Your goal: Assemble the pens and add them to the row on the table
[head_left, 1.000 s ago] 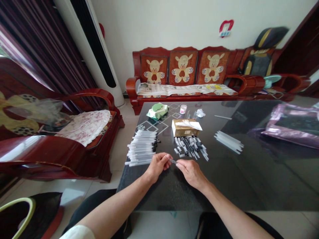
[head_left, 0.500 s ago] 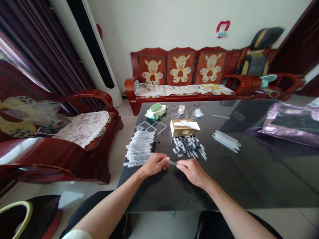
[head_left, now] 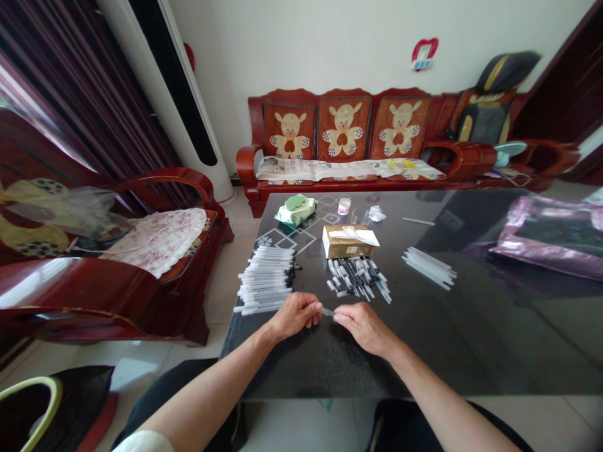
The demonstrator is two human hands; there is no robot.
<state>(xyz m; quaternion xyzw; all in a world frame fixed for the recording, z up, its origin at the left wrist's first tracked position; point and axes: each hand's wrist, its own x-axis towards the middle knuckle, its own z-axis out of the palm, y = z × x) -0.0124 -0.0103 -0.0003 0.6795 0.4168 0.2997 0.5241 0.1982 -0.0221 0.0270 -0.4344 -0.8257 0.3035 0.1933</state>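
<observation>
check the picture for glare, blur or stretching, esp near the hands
Head view, left: bright glare on the wooden armchair, which looks stretched by the wide lens; head view, right: the purple plastic bag looks soft, the glossy black table faintly reflective; head view, centre: the translucent pen part between left hand and right hand is too small and soft for detail.

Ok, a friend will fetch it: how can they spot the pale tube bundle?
On the dark table facing the red sofa, find the gold tissue box. The pale tube bundle lies to its right; unlike the larger pen pile at left, it shows no black ends.
</observation>
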